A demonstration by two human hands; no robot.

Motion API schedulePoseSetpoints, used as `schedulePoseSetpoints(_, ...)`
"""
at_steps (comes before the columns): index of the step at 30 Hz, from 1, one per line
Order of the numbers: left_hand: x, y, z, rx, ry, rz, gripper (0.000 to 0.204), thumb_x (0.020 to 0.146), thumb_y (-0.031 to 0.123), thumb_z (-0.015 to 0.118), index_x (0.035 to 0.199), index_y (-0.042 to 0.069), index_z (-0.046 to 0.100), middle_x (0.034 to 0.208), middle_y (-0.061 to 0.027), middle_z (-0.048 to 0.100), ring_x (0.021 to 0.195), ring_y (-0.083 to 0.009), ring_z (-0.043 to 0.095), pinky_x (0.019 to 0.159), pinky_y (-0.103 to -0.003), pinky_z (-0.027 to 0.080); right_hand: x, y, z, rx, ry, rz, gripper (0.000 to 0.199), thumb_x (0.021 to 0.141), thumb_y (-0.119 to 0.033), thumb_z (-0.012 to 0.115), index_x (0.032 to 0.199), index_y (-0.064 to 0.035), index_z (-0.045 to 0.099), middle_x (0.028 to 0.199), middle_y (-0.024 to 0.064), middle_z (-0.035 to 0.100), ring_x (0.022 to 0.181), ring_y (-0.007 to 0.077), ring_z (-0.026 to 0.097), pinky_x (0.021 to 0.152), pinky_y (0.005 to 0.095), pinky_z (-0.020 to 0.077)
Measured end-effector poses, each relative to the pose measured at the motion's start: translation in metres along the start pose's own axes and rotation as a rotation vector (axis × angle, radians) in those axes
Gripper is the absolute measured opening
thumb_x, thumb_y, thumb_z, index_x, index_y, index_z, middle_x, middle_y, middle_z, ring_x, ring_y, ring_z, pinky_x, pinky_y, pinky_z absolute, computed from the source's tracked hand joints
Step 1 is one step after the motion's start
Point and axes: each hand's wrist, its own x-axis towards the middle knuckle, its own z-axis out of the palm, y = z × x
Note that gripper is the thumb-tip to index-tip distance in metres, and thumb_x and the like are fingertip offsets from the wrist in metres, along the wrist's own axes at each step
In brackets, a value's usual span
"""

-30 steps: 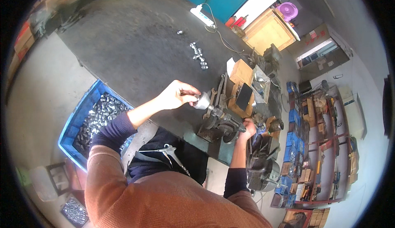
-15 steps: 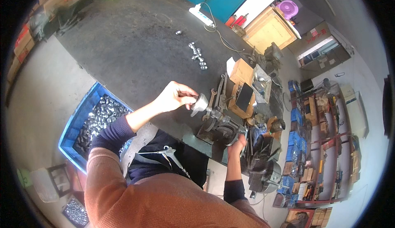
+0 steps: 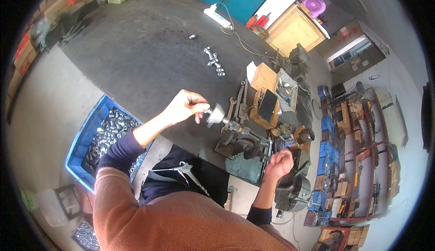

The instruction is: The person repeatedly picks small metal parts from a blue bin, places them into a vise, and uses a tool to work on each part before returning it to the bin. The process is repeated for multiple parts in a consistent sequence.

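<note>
Both up: my left hand [image 3: 186, 108] at the machine's [image 3: 244, 140] cup [image 3: 217, 114], right hand [image 3: 278, 164] curled to its right; pinching anything, I can't tell. Cup looks stiff, slick: grip it from outside.

Wrenches [image 3: 239, 98], a bin [image 3: 83, 138] of metal fittings [image 3: 108, 135] at frame left and shelving [image 3: 377, 146] at frame right show a workshop.

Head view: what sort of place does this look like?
Probably a metalworking or assembly workshop: a blue open plastic crate holds many small silvery metal fittings, a dark metal fixture stands on the wide dark-grey worktop, and blue bins stand by a dark-red shelving rack.
</note>
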Motion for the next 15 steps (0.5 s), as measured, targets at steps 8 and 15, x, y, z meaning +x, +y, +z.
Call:
schedulePoseSetpoints(8, -0.003, 0.01, 0.002, 0.025, 0.043, -0.038, 0.014, 0.084, 0.009, 0.059, 0.083, -0.005, 0.062, 0.062, -0.0053, 0.058, 0.051, -0.0101, 0.056, 0.047, -0.022, 0.047, -0.015, 0.074, -0.033, -0.227, 0.321, 0.399, 0.012, 0.078, -0.014, 0.052, 0.072, -0.0042, 0.056, 0.052, -0.0016, 0.038, 0.044, 0.0084, 0.034, 0.036, 0.0214, 0.022)
schedulePoseSetpoints(15, -0.047, 0.012, -0.036, 0.379, 0.088, -0.057, 0.018, 0.082, 0.014, 0.061, 0.083, -0.004, 0.062, 0.061, -0.0055, 0.059, 0.049, -0.0086, 0.055, 0.047, -0.022, 0.045, 0.063, 0.055, 0.004, -0.169, 0.057, 0.056, 0.016, 0.076, -0.005, 0.044, 0.075, 0.0042, 0.057, 0.049, -0.0016, 0.037, 0.041, 0.0061, 0.033, 0.036, 0.0195, 0.0238)
